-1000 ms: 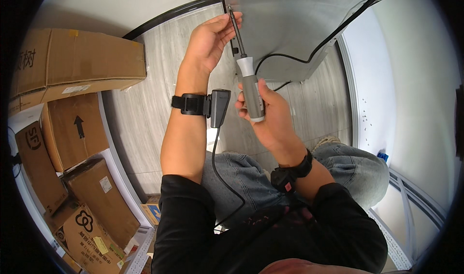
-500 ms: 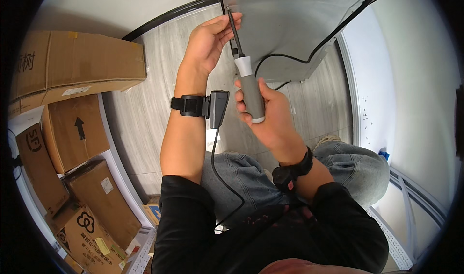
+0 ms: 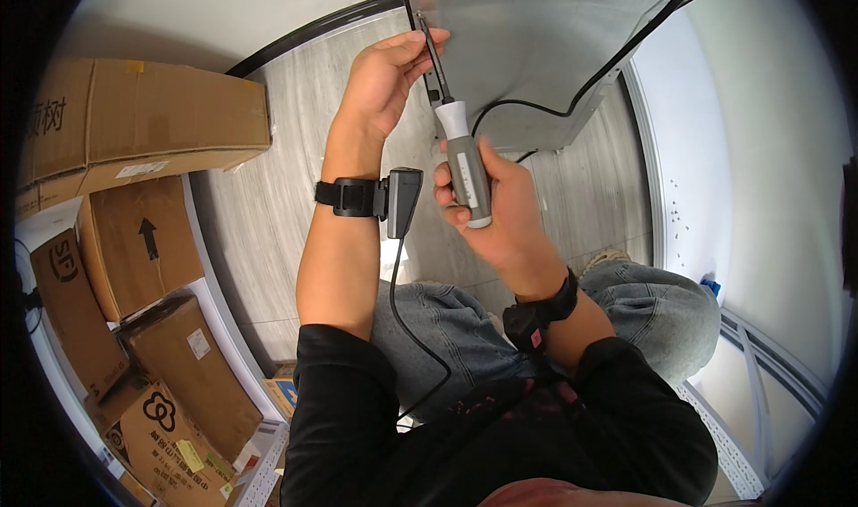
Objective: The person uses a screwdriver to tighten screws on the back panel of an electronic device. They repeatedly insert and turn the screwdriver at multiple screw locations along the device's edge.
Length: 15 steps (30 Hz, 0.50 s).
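Screwdriver [image 3: 453, 119] by the metal panel [image 3: 536, 51], long axis toward half past eleven.
Right hand [image 3: 505, 205] wraps its handle [image 3: 466, 169]; left hand [image 3: 384, 76], nearer the tip, meets the shaft [image 3: 437, 71], pinch unclear.

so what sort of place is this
Probably a storeroom or small work area indoors: brown cardboard boxes are stacked at the left, a large grey metal-looking unit stands ahead, and the right hand holds a screwdriver.
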Tool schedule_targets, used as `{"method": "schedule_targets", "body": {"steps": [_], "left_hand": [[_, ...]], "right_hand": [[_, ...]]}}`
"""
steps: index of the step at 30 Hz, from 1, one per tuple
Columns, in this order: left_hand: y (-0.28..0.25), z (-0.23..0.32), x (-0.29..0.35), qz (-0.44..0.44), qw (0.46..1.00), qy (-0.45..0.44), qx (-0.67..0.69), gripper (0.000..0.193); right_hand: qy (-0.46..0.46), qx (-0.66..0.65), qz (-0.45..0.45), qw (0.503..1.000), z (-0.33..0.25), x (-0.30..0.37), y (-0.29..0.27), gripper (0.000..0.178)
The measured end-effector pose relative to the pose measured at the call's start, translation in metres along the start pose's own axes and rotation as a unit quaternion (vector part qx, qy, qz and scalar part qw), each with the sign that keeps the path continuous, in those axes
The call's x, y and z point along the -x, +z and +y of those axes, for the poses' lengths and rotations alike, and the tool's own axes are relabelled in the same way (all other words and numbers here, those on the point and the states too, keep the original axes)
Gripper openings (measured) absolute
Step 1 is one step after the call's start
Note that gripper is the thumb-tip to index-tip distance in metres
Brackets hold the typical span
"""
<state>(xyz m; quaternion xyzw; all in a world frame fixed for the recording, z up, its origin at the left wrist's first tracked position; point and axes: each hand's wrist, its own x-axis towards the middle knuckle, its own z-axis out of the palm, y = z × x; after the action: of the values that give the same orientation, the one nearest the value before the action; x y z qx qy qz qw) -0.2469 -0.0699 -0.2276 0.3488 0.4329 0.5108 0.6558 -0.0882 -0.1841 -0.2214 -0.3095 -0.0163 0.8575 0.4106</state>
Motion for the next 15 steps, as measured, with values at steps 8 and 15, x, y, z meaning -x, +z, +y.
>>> {"method": "schedule_targets", "body": {"steps": [8, 15], "left_hand": [[0.001, -0.001, -0.002, 0.044, 0.999, -0.023, 0.001, 0.028], [0.001, 0.003, 0.002, 0.002, 1.0, -0.003, -0.029, 0.027]], "right_hand": [[-0.04, 0.065, 0.107, 0.991, 0.001, 0.003, 0.012, 0.031], [0.012, 0.004, -0.035, 0.999, -0.009, 0.004, 0.006, 0.027]]}}
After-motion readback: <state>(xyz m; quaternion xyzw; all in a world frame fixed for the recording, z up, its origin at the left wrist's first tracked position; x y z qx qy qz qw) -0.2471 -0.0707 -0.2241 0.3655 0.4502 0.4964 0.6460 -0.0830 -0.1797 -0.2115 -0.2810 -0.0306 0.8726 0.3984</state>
